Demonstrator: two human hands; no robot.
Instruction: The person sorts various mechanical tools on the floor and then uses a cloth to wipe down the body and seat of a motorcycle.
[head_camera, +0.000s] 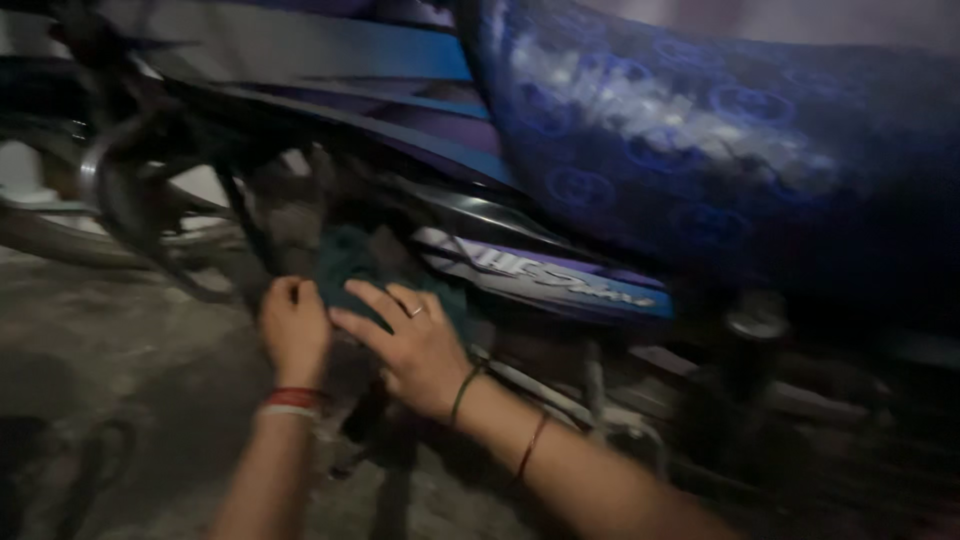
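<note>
We press the teal cloth (345, 262) into the motorcycle (560, 150) frame, left hand (295, 328) clenched on it, right hand (415, 345) flat and open, best kept steady against the side panel (545, 275).

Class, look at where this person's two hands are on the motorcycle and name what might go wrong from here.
1. Both the left hand and right hand press a dark teal cloth into the cramped, dim engine area; fingers might get pinched or scraped on metal parts.
2. The cloth could snag there.
3. The ring and wrist threads might catch on the frame.
</note>
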